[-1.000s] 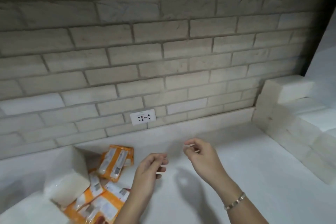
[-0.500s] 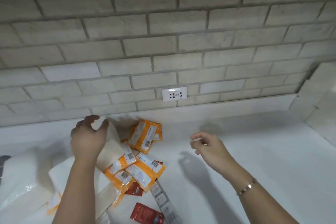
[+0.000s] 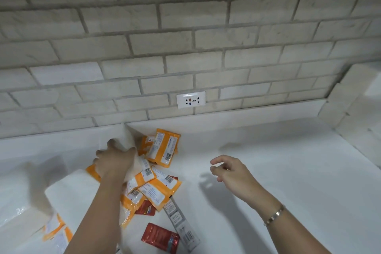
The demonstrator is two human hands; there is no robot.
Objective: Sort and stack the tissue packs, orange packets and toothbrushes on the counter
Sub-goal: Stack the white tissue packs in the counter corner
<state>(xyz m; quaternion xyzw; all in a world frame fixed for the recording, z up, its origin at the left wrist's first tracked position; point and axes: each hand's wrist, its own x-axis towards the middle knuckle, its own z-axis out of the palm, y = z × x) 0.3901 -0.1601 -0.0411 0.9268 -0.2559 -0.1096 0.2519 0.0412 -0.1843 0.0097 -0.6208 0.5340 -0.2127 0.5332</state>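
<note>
Now a tissue pack is being gripped at the back of the counter.

Propped on a tilt against the backsplash at the rear of the heap, it is being clasped by the left hand, with fingers curled over its upper edge and thumb against its side; this is judged a hold for lifting it clear of the mix. Orange packets are lying scattered just beside it, and a leaning packet is propped to its right. A second tissue pack is lying flat to the left, a likely base for stacking. A toothbrush pack and red sachets are lying nearer. The right hand is being held over bare counter, its fingers loosely apart and holding nothing, probably kept free for steadying.
</note>
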